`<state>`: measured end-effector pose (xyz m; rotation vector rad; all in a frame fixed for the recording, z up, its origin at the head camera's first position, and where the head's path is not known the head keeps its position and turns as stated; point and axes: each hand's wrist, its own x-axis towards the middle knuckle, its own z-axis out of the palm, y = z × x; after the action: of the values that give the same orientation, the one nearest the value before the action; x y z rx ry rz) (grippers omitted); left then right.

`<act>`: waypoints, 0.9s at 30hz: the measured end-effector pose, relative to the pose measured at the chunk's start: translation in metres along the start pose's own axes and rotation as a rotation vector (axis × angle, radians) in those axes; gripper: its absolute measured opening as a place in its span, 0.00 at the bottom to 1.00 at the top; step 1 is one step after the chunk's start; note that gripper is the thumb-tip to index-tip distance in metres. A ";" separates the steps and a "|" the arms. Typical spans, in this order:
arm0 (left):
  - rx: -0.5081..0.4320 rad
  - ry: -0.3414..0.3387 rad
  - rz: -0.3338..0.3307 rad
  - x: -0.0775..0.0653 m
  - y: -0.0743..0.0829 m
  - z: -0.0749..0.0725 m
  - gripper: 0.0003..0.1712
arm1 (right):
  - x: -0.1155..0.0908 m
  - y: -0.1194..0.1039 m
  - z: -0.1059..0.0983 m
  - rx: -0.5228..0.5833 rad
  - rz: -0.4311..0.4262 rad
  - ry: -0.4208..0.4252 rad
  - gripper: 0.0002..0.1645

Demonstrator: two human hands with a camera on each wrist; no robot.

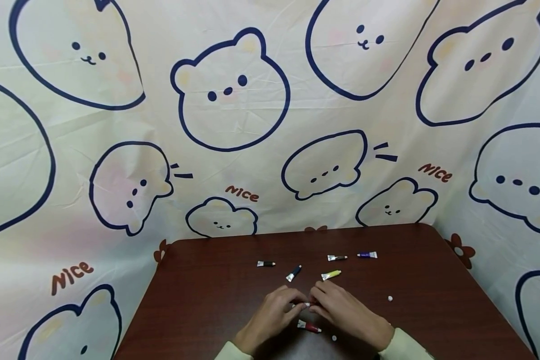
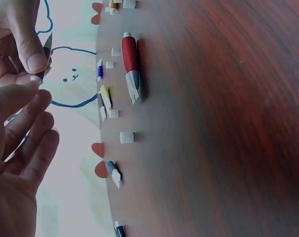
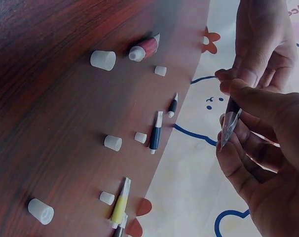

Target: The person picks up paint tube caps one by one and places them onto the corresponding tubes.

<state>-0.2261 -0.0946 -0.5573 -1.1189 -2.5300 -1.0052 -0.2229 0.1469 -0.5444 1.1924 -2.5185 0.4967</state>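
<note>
Both hands meet over the near part of the table around a small dark paint tube [image 3: 233, 114] with a flattened silver end. My right hand [image 1: 342, 310] grips its body between thumb and fingers. At the tube's other end, my left hand [image 1: 274, 312] pinches the white cap [image 2: 36, 79] between thumb and forefinger, its other fingers loosely bent. Below the hands in the head view lies a red paint tube [image 1: 309, 326] with a silver end. Fingers hide much of the held tube in the head view.
Farther back on the brown table [image 1: 216, 300] lie a black tube [image 1: 266, 264], a dark blue tube [image 1: 294, 273], a yellow tube [image 1: 331, 275], a purple tube [image 1: 367, 255] and another dark tube [image 1: 337, 258]. Several white caps [image 3: 103, 60] are scattered about. A patterned cloth [image 1: 234, 115] hangs around the table.
</note>
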 end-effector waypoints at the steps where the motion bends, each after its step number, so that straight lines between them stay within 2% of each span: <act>1: -0.012 0.001 -0.011 0.000 0.000 0.000 0.05 | 0.000 0.000 0.000 0.000 0.002 -0.004 0.09; 7: -0.053 0.003 -0.073 0.000 0.002 0.002 0.05 | -0.001 0.001 0.001 -0.010 0.003 0.001 0.10; 15: -0.036 0.039 -0.029 0.001 0.004 0.002 0.03 | -0.001 0.001 -0.001 0.026 0.020 0.003 0.10; 20: -0.050 0.059 0.007 0.001 0.003 0.003 0.06 | 0.000 0.000 -0.004 0.018 0.009 0.002 0.10; 24: -0.073 0.057 -0.008 0.001 0.003 0.004 0.09 | 0.000 -0.001 -0.004 0.030 0.026 -0.015 0.08; 27: -0.069 0.054 -0.041 0.001 0.004 0.004 0.09 | -0.001 0.002 -0.003 0.045 0.023 0.008 0.09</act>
<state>-0.2241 -0.0896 -0.5576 -1.0465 -2.5027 -1.1258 -0.2230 0.1502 -0.5428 1.1758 -2.5299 0.5656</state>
